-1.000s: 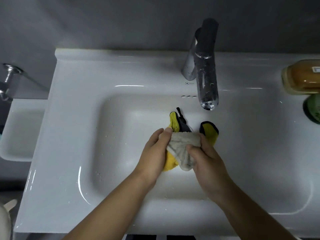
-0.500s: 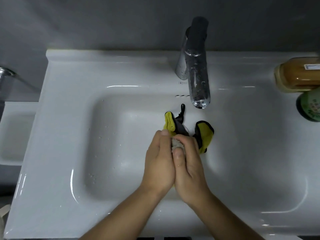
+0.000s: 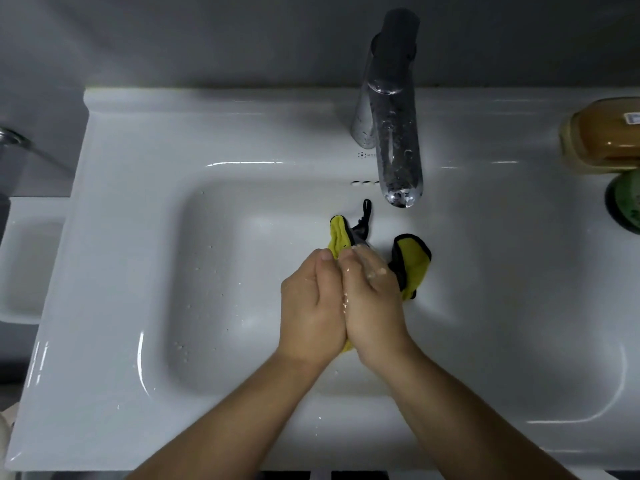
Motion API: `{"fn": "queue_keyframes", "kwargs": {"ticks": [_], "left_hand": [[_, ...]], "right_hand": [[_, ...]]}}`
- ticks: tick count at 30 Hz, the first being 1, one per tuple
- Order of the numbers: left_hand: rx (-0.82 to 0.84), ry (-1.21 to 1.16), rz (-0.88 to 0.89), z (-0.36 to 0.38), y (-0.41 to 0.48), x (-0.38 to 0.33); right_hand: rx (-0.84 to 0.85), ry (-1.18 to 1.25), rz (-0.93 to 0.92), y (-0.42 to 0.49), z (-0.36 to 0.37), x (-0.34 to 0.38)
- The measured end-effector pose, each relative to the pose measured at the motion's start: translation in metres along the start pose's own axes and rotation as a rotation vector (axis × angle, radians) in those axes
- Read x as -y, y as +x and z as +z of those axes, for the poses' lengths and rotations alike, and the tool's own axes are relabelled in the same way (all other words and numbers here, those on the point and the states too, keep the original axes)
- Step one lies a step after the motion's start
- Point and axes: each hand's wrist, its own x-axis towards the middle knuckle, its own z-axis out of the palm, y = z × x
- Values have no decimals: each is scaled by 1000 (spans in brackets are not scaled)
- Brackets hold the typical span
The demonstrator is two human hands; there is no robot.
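A yellow cloth with black trim [image 3: 412, 261] is held over the white sink basin [image 3: 242, 289], just below the chrome tap [image 3: 394, 116]. My left hand [image 3: 311, 306] and my right hand [image 3: 374, 306] press together palm to palm around the cloth, squeezing it between them. Yellow ends stick out above my fingertips and to the right of my right hand, and a black loop pokes up toward the tap. A small yellow tip shows below my palms. Both hands look wet.
An amber soap bottle [image 3: 606, 133] lies on the sink's right ledge, with a green container [image 3: 627, 202] just in front of it. A second white basin [image 3: 24, 258] sits to the left. Water drops dot the basin floor.
My hands have closed together over the cloth. The grey-white side that showed between them a second ago is now hidden.
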Motion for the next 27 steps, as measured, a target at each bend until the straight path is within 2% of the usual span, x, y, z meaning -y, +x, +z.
{"fn": "queue_keyframes", "kwargs": {"ticks": [4, 5, 9, 12, 14, 17, 19, 22, 27], "left_hand": [[-4, 22, -117, 2, 15, -1], [-19, -13, -173, 2, 19, -1], [8, -286, -427, -3, 26, -10], [17, -370, -505, 1, 18, -9], [65, -377, -534, 4, 11, -12], [232, -312, -500, 4, 6, -13], [252, -228, -469, 2, 5, -14], [137, -123, -307, 2, 6, -15], [-9, -120, -105, -3, 0, -15]], "right_hand": [[-12, 118, 227, 12, 0, -6], [-25, 151, 228, 12, -4, -8], [58, -57, -98, -7, -20, -17], [105, -199, -314, -16, -19, -31], [44, -312, -440, -13, -20, -35], [-44, -388, -543, -3, -25, -27], [-44, -380, -544, 2, -23, -18], [-37, -245, -448, 5, -16, -8], [-4, -7, -189, 2, -6, 10]]}}
